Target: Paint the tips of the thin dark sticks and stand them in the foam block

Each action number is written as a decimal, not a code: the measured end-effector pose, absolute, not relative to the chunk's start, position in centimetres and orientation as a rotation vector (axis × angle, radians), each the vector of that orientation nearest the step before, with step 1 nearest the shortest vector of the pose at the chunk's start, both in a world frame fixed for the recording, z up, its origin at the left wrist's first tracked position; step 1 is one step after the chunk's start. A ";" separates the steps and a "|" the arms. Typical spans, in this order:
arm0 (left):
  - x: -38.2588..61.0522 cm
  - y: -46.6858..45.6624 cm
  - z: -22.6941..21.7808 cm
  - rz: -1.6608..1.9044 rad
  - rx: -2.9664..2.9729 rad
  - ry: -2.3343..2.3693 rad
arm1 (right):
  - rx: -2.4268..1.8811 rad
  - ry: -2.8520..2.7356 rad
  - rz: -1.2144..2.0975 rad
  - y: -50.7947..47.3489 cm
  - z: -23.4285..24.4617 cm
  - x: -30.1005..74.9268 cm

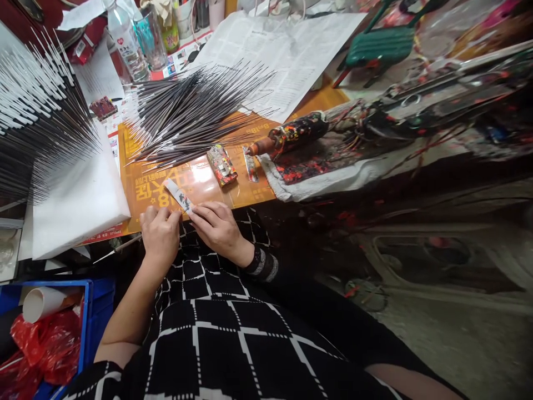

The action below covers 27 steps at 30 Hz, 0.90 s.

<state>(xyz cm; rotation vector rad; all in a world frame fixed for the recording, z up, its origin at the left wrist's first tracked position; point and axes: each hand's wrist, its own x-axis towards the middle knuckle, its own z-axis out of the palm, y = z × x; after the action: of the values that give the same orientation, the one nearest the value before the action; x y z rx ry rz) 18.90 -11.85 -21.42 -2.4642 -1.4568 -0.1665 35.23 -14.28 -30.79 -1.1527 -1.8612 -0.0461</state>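
Observation:
My left hand point(160, 233) and my right hand point(216, 225) meet at the near edge of an orange sheet point(200, 180) on the table. Both pinch a small flat white strip point(178, 195) with coloured marks, which points up and away from me. A thin dark stick point(119, 248) pokes out to the left from under my left hand, as if held in it. A heap of thin dark sticks point(189, 111) lies fanned out just beyond. Two small paint-speckled blocks point(222, 165) rest on the orange sheet to the right of the strip.
A white foam block point(79, 203) stuck with several white-tipped sticks point(33, 105) stands at left. A paint-splattered tool point(291, 136) lies on a stained cloth at right. Newspaper point(275, 50), bottles point(125, 39) and a blue crate point(89, 316) with red plastic surround the spot.

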 end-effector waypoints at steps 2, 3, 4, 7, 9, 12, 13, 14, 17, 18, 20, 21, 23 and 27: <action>19.0 -12.0 -21.4 -0.142 -2.462 -1.448 | -1.154 -1.854 -0.039 -14.2 -30.9 35.2; 19.1 -12.0 -21.4 -0.130 -2.463 -1.448 | -1.155 -1.849 -0.042 -14.2 -30.9 35.2; 19.1 -12.1 -21.4 -0.123 -2.466 -1.451 | -1.155 -1.844 -0.045 -14.2 -31.0 35.1; 19.4 -12.1 -21.3 -0.120 -2.477 -1.448 | -1.145 -1.826 -0.052 -14.2 -31.0 35.0; 19.6 -12.1 -21.2 -0.121 -2.469 -1.421 | -1.127 -1.812 -0.059 -14.1 -31.1 35.0; 19.7 -12.0 -21.1 -0.108 -2.454 -1.377 | -1.117 -1.798 -0.092 -14.2 -31.1 34.9; 19.7 -12.0 -21.1 -0.103 -2.461 -1.372 | -1.124 -1.799 -0.096 -14.2 -31.1 34.9; 19.7 -12.0 -21.1 -0.101 -2.473 -1.374 | -1.133 -1.802 -0.091 -14.2 -31.2 34.9; 19.6 -12.1 -21.2 -0.111 -2.505 -1.398 | -1.139 -1.809 -0.043 -14.2 -31.4 34.9; 19.5 -12.1 -21.2 -0.114 -2.505 -1.404 | -1.137 -1.808 -0.036 -14.2 -31.4 34.9; 19.5 -12.2 -21.1 -0.107 -2.497 -1.398 | -1.145 -1.810 -0.042 -14.2 -31.5 34.9; 19.5 -12.2 -21.1 -0.098 -2.491 -1.386 | -1.156 -1.814 -0.050 -14.2 -31.5 34.9; 19.4 -12.3 -21.0 -0.078 -2.481 -1.354 | -1.174 -1.825 -0.066 -14.2 -31.4 34.9; 19.4 -12.2 -21.0 -0.052 -2.461 -1.339 | -1.152 -1.804 -0.122 -14.1 -31.4 34.8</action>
<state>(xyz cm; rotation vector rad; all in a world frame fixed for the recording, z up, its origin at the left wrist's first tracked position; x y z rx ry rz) 19.35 -12.22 -20.99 -2.4608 -1.3394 -0.0525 34.85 -14.09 -31.41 -1.1520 -1.8042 -0.1222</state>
